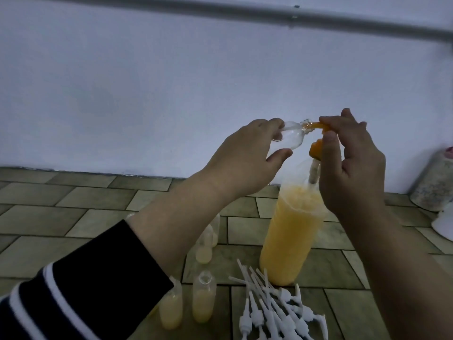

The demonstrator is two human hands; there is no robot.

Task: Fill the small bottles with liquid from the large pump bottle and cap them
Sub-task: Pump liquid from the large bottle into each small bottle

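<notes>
Setting: tiled surface [98, 212] meeting a pale wall [171, 82]; I view both hands from above.
Left hand [245, 155]: I see fingers and thumb curled round the base of an empty clear small bottle [122, 136], held tilted on its side in the air, neck pointing right.
Right hand [353, 163]: fingertips pinch the orange pump head [321, 127], whose spout touches the small bottle's mouth.
Large pump bottle [291, 231]: upright on the tiles below the right hand, mostly full of yellow-orange liquid.
Partly filled bottles [202, 300]: uncapped, standing near the left sleeve [73, 303].
White pump caps [277, 305]: loose pile just beside the large bottle's base.
</notes>
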